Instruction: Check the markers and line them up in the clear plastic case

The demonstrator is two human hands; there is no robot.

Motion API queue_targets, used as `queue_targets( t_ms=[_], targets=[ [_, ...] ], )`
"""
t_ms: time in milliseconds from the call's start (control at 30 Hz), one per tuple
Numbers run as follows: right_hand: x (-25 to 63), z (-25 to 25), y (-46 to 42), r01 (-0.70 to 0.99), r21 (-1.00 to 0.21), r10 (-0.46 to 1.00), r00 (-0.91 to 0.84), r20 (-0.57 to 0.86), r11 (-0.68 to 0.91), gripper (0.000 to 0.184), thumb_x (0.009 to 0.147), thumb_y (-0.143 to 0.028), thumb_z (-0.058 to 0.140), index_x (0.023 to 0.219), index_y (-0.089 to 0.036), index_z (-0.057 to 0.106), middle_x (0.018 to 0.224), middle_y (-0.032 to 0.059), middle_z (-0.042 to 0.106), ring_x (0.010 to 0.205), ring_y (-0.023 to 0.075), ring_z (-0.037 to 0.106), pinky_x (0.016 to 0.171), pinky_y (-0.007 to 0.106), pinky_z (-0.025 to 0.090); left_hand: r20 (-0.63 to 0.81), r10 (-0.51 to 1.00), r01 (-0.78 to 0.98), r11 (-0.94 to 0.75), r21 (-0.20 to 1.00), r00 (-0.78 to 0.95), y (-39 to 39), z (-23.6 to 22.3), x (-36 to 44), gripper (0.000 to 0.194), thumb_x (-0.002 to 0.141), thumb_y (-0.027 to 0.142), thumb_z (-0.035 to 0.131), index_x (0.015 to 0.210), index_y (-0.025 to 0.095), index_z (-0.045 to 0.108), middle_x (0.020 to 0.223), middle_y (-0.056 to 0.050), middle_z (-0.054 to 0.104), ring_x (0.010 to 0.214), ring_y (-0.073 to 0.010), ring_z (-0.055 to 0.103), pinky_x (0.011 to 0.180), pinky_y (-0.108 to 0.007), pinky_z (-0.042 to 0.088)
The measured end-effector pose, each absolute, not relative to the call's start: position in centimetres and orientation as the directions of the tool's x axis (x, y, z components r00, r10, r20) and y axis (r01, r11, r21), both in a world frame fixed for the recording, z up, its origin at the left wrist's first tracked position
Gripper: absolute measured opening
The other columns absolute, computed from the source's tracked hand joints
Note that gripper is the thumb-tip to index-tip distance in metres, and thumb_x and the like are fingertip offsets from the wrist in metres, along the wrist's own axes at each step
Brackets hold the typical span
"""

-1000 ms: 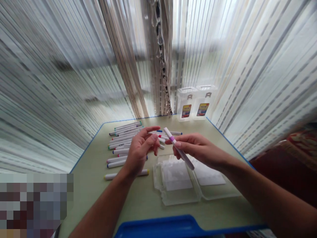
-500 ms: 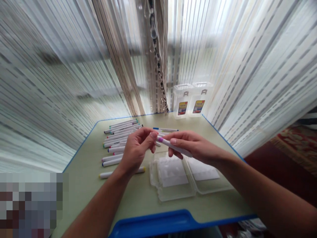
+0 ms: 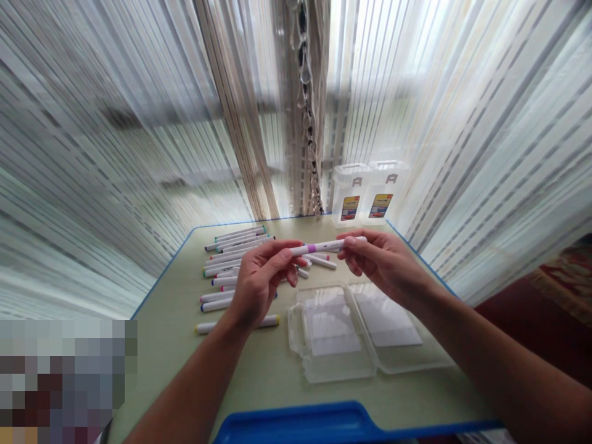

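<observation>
A white marker with a purple band is held nearly level above the table, one end in each hand. My left hand pinches its left end between thumb and fingers. My right hand grips the right end, thumb on top. Behind and under my left hand lie several white markers with coloured ends, in a rough column. A marker with yellow ends lies nearest me, partly hidden by my left forearm. Below my hands an opened clear plastic case lies flat, with white sheets in it.
Two clear plastic boxes with yellow labels stand at the table's back right corner. The pale green table has a blue edge and a blue tray at the front. String curtains hang behind and at both sides.
The marker has turned from slanting down rightward to nearly level, its right end now higher. My right hand has moved up and right, farther from my left. The view has shifted slightly.
</observation>
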State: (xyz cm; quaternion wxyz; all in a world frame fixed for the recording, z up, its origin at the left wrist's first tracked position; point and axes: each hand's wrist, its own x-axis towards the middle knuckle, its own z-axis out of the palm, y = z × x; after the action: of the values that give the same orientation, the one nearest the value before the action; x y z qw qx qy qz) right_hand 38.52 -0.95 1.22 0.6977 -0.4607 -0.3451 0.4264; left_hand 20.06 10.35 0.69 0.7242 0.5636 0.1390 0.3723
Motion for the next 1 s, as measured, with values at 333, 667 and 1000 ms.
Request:
queue_targets(
  t_ms=[333, 667, 1000],
  targets=[
    [38.56, 1.6, -1.05, -0.354, -0.913, 0.907, 0.419, 0.038, 0.202, 0.023, 0.069, -0.03, 0.087, 0.081, -0.015, 0.074, 0.065, 0.0042, 0.072, 0.05, 0.0088, 0.053, 0.047, 0.022, 0.039, 0.286, 0.584, -0.436, 0.131, 0.89, 0.76, 10.52, 0.5, 19.68, 0.025, 0.083, 0.022, 0.077, 0.108, 0.02, 0.08, 0.086, -0.01, 0.08, 0.058, -0.0113, 0.063, 0.058, -0.024, 0.049],
    [38.53, 1.67, -1.14, -0.344, -0.909, 0.901, 0.427, 0.072, 0.235, 0.019, 0.071, -0.028, 0.086, 0.079, -0.014, 0.076, 0.062, 0.0053, 0.072, 0.047, 0.0079, 0.054, 0.045, 0.02, 0.04, 0.301, 0.561, -0.402, 0.062, 0.914, 0.771, 10.72, 0.42, 19.52, 0.025, 0.082, 0.026, 0.081, 0.106, 0.021, 0.081, 0.084, -0.01, 0.08, 0.058, -0.0106, 0.064, 0.059, -0.023, 0.05],
    [38.5, 1.7, -1.32, -0.377, -0.892, 0.924, 0.368, 0.101, 0.248, 0.015, 0.073, -0.025, 0.086, 0.078, -0.013, 0.078, 0.062, 0.0062, 0.073, 0.047, 0.0069, 0.056, 0.044, 0.016, 0.043, 0.201, 0.536, -0.382, 0.251, 0.889, 0.82, 10.44, 1.01, 19.61, 0.02, 0.085, 0.035, 0.078, 0.093, 0.017, 0.082, 0.072, -0.009, 0.078, 0.056, -0.0123, 0.067, 0.054, -0.021, 0.051]
  ],
)
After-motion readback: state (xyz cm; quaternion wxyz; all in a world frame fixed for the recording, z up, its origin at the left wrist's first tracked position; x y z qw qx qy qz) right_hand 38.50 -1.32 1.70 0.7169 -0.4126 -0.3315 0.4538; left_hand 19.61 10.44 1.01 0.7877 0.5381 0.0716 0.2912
